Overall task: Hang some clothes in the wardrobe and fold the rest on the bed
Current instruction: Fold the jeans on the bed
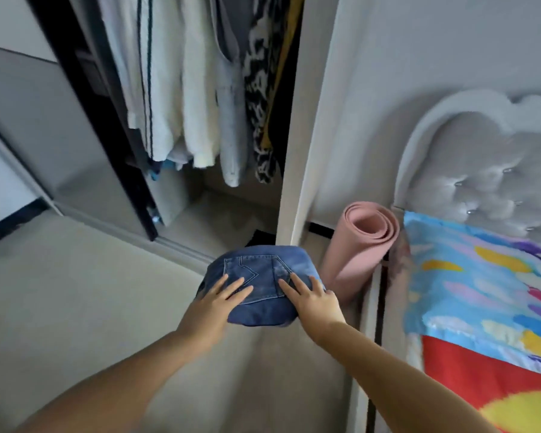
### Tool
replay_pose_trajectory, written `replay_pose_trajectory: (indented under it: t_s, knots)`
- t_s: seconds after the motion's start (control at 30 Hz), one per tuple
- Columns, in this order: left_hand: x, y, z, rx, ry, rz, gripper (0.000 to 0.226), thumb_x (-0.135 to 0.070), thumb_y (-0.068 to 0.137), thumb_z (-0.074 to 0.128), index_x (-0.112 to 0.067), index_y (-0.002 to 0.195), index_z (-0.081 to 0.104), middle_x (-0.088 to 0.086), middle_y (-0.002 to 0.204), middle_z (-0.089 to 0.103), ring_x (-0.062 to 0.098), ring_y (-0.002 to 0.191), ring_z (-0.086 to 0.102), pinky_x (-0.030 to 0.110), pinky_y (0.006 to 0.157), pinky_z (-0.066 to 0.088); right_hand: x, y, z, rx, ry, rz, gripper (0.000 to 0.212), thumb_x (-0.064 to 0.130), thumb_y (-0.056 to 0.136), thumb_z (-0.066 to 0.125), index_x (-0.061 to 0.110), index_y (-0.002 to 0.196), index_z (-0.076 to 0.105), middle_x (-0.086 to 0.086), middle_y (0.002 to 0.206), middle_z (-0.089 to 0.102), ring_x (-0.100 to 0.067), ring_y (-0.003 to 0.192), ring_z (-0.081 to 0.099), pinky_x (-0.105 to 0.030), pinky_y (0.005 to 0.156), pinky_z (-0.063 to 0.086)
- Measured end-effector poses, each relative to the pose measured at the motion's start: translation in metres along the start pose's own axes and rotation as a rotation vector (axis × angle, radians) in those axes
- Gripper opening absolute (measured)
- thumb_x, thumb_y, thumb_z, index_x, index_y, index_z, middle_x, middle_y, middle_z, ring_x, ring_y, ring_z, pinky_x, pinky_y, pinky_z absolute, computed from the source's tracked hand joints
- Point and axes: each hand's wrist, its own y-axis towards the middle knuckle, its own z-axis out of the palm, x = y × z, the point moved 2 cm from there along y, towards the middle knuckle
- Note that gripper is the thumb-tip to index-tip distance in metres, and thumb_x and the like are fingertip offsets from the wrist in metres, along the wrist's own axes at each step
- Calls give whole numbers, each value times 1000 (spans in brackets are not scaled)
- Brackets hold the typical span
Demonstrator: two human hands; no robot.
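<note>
- Denim, folded into a thick rounded bundle of jeans (260, 284), sits between my left hand (214, 303) and right hand (314, 303); fingers spread flat on top, thumbs hidden beneath, before the open wardrobe (200, 89).
- Keeping even pressure from both sides should stop the stiff, stitched folds springing open.

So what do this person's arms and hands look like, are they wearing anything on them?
Both forearms are bare, with no sleeves in view. The left hand and right hand wear no gloves, and no rings, watch or bracelets can be seen.
</note>
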Motion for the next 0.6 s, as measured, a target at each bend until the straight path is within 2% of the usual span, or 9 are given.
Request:
replay_pose_trajectory:
  t_s: [0.07, 0.13, 0.23, 0.37, 0.47, 0.5, 0.6]
  knots:
    - [28, -5, 9, 95, -12, -78, 81, -3, 88, 55, -38, 151, 18, -14, 159, 6, 17, 148, 10, 26, 98, 43, 16, 25, -5, 27, -4, -64, 82, 15, 92, 53, 30, 152, 0, 1, 159, 9, -34, 141, 20, -41, 96, 43]
    - [56, -4, 17, 135, -44, -129, 79, -4, 93, 46, -40, 151, 6, -17, 159, -6, 14, 148, -2, 25, 103, 38, 31, 48, -9, 37, -6, -109, 80, 16, 93, 52, 30, 153, 0, 0, 158, 10, -35, 140, 21, -42, 94, 44]
    - [94, 4, 28, 172, -56, -151, 82, -3, 92, 47, -40, 151, 5, -17, 158, -7, 14, 148, -3, 23, 102, 39, 51, 83, -10, 63, 4, -143, 79, 15, 93, 52, 30, 153, 1, 0, 159, 10, -37, 139, 22, -44, 95, 43]
    - [152, 39, 36, 177, -85, -137, 82, -1, 88, 51, -38, 151, 12, -14, 159, -1, 18, 148, 1, 26, 103, 40, 68, 145, -8, 69, 34, -127, 73, 16, 96, 49, 30, 153, 5, -2, 158, 12, -37, 138, 24, -46, 96, 43]
    - [202, 83, 39, 160, -117, -54, 85, 4, 78, 64, -32, 148, 32, -6, 157, 22, 29, 145, 22, 32, 94, 50, 78, 202, -7, 86, 56, -66, 72, 16, 97, 47, 29, 153, 5, -1, 158, 12, -35, 139, 24, -45, 97, 42]
    - [219, 100, 43, 167, -124, -36, 85, 3, 78, 65, -34, 147, 32, -7, 156, 23, 28, 144, 23, 31, 94, 50, 80, 221, -5, 100, 63, -42, 73, 15, 97, 46, 30, 153, 3, 0, 159, 10, -35, 140, 22, -45, 99, 41]
    - [272, 150, 63, 191, -98, 31, 83, -5, 90, 50, -42, 151, 8, -18, 159, -3, 16, 148, -2, 27, 106, 38, 86, 278, -2, 135, 89, 43, 76, 12, 96, 46, 30, 153, -1, 0, 160, 4, -35, 143, 15, -45, 102, 39]
